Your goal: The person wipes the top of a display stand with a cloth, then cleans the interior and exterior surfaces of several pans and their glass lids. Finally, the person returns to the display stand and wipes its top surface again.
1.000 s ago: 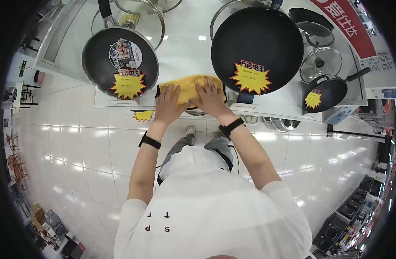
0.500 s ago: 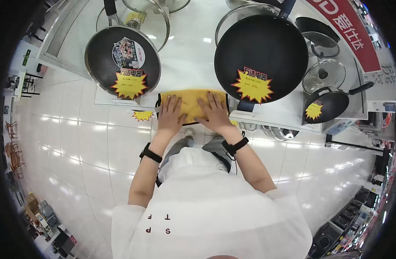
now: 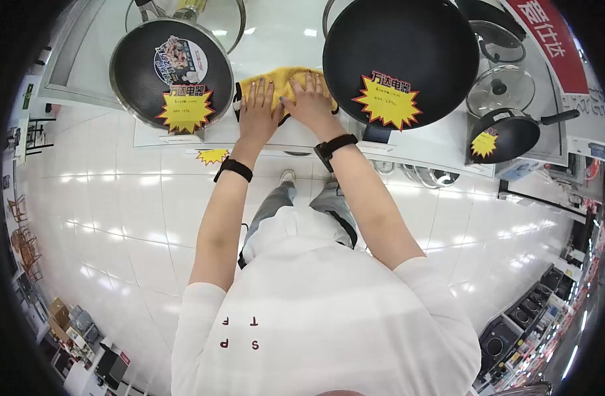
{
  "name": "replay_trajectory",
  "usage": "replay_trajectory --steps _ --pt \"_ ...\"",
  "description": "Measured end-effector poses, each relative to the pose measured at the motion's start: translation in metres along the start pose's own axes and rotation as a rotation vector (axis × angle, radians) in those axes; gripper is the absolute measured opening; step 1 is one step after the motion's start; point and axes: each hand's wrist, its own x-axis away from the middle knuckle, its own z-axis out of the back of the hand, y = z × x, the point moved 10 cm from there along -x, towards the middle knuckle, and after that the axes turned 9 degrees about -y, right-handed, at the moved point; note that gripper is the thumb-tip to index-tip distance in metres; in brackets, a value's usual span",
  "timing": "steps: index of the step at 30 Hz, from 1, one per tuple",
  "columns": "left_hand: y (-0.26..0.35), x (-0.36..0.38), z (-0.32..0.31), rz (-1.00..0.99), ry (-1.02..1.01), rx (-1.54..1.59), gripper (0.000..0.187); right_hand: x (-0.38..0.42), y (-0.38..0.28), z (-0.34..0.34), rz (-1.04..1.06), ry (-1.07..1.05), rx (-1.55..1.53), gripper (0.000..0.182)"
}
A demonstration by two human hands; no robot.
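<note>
A yellow cloth (image 3: 280, 78) with a dark edge lies on the white display counter (image 3: 269, 46). My left hand (image 3: 259, 112) rests on its left part, palm down with the fingers spread. On its right part lies my right hand (image 3: 310, 105), flat with the fingers apart. Left of the cloth is a dark pan (image 3: 134, 76) with a round label and a yellow star-shaped price tag (image 3: 187, 109). To the right sits a larger black wok (image 3: 401, 53) with a similar tag (image 3: 389, 101).
Glass lids (image 3: 500, 92) and a small black pan (image 3: 513, 140) are at the counter's right end. A red sign (image 3: 546, 39) stands behind them. Below the counter is a tiled floor (image 3: 131, 218); shelves with appliances are at the lower right.
Both hands and the cloth have moved forward, away from my body, farther onto the counter. The cloth is now more rumpled. The view has shifted slightly.
</note>
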Motion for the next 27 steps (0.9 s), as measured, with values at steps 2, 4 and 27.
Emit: replay_trajectory --steps 2,4,27 --pt "0.002 0.005 0.005 -0.032 0.05 -0.035 0.069 0.001 -0.003 -0.002 -0.033 0.004 0.016 0.071" --pt "0.002 0.016 0.009 -0.04 0.033 -0.044 0.069 0.02 -0.006 0.0 -0.01 0.024 0.053 0.069" --pt "-0.01 0.021 0.007 0.007 -0.056 0.001 0.071 0.006 0.014 -0.006 -0.004 -0.001 0.03 0.07"
